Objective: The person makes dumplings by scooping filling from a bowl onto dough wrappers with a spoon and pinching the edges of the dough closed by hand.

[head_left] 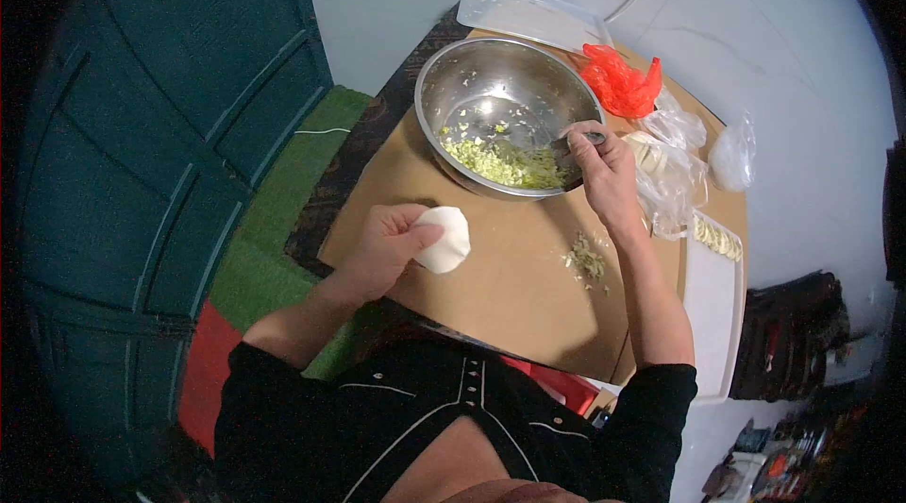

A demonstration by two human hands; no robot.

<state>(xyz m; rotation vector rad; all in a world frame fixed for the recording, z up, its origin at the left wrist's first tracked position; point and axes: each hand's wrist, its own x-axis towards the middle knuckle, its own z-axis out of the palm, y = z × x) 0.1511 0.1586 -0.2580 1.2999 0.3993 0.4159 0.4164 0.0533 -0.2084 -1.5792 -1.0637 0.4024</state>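
Pinched between the thumb and fingers of my left hand [385, 241] is a round white dumpling wrapper [449, 243], held above the near left part of the table. My right hand [604, 168] grips a spoon [564, 154] at the right rim of a large steel bowl [453, 59]. The spoon's lower end is inside the bowl, hard to make out against the metal. Chopped pale green and yellow filling [500, 163] lies along the near side of the bowl's bottom, with bits stuck to the wall.
Several folded dumplings [717, 237] line the far end of a white tray [710, 324] at right. Clear plastic bags [675, 187], one with stacked wrappers [646, 154], and a red bag [623, 83] lie beside the bowl. Greenish scraps [587, 259] dot the brown board [510, 267]. A clear lid [528, 14] is behind.
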